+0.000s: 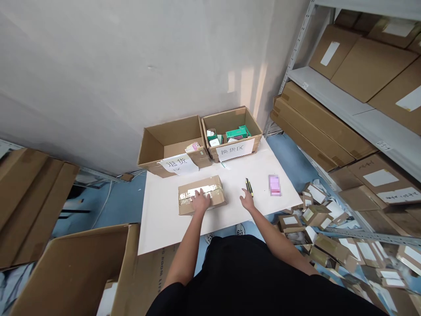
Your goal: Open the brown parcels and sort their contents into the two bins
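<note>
A taped cardboard box point(216, 198) lies closed on the white tabletop point(161, 224). Across its upper side my left hand point(200, 201) rests flat, fingers spread over the shiny tape. To the right, my right hand point(247, 200) is low over the table with its fingers apart, beside a yellow and black utility knife point(248, 185). Whether the fingertips touch the knife I cannot tell. Further right lies a pink and purple card point(274, 185), blurred by pixelation.
Two open cartons stand at the table's back: the left carton point(153, 147) holds a small pinkish packet, the right carton point(253, 123) green and white boxes. A large open carton point(82, 235) is at lower left. Shelving point(345, 98) and scattered parcels point(329, 245) fill the right side.
</note>
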Demonstrator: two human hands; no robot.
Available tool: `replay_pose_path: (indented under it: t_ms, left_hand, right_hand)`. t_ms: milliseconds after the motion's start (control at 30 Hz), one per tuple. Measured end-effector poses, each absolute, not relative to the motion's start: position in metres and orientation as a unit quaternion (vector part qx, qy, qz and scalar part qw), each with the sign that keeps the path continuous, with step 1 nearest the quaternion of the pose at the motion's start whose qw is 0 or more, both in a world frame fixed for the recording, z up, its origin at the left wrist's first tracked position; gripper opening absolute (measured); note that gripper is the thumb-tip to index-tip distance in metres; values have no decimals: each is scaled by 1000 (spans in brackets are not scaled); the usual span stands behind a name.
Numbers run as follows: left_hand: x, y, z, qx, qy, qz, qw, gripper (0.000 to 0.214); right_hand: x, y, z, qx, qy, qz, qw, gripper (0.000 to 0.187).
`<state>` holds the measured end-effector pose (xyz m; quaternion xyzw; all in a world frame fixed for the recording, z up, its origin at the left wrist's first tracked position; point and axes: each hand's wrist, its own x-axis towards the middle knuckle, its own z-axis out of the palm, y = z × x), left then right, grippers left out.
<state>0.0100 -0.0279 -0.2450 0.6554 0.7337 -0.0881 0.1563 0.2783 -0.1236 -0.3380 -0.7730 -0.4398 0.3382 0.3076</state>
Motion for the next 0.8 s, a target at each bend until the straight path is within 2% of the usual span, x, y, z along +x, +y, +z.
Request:
replay_pose_path:
  t_ms: [100,167,267,333,667,800]
  left_hand:
    - [-24,-3,-230,715,674,-111,147,58]
    - [-45,13,-223,740,650,-111,132,60]
    - [-66,29,-220,739,650,-125,123,88]
    - [-72,33,-223,725,661,-142,133,103]
    - [-58,28,-221,717,679,-141,71,88]
    - [-58,29,-208,723,659,-187,87,83]
  right_hand:
    - [227,-113,-317,-696,-562,326,305,59]
    - [190,-111,-303,-670,-619,326,246,65]
    - [148,-117,-289,-670,-661,313,125,86]
    - [136,-121,-288,-670,-679,290,83,94]
    - [170,-84,-294,-664,-705,239,62,103]
    - [193,-63,-294,-665,-693,266,86,98]
